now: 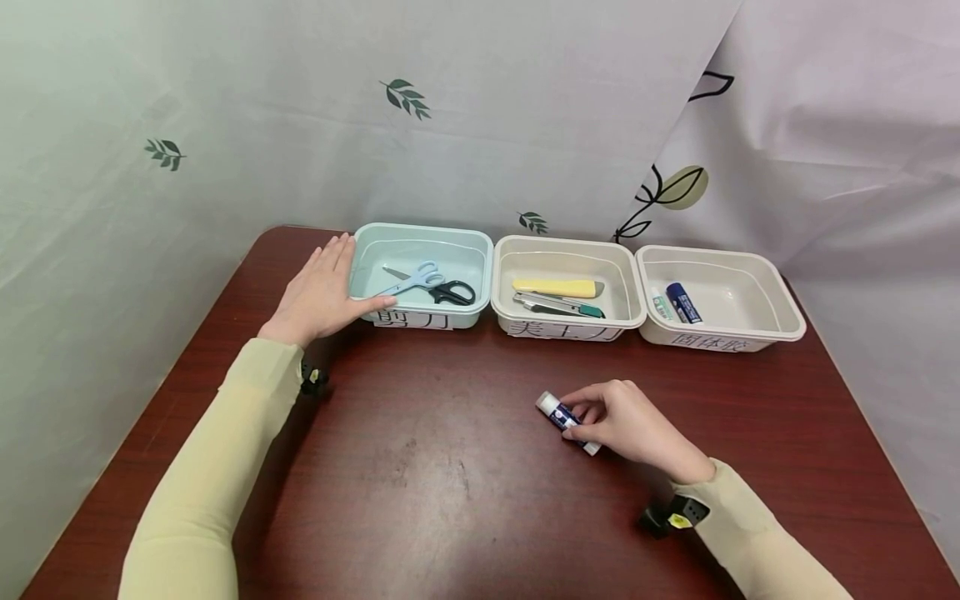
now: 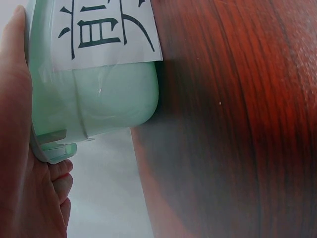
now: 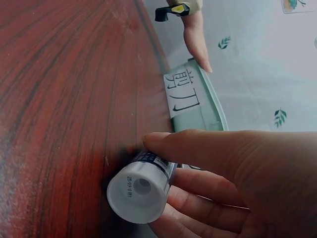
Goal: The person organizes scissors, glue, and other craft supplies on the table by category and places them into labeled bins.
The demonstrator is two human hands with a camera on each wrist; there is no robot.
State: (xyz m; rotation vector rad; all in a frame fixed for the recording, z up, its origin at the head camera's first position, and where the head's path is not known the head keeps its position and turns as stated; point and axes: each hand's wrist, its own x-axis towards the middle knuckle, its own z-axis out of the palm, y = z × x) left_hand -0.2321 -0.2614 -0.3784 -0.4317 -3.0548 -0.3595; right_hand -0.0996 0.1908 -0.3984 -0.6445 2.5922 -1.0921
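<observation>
A glue stick [image 1: 568, 422] with a white cap and dark blue label lies on the table at centre right. My right hand [image 1: 630, 421] pinches it between thumb and fingers; its white round end [image 3: 138, 193] faces the right wrist camera. On the left corner of the light blue bin [image 1: 480, 308] rests my left hand [image 1: 318, 292], fingers straight, thumb along the front rim. That bin holds light blue scissors [image 1: 408, 282] and black-handled scissors [image 1: 453, 292]. In the left wrist view, the bin's side [image 2: 114, 94] stands beside the hand.
A beige middle bin [image 1: 637, 308] holds a yellow utility knife [image 1: 558, 288] and other cutters [image 1: 558, 305]. The right beige bin [image 1: 787, 321] contains a blue glue stick [image 1: 683, 302] and a small green-and-white tube [image 1: 661, 303]. Behind the bins hangs a white leaf-patterned cloth [image 1: 525, 125].
</observation>
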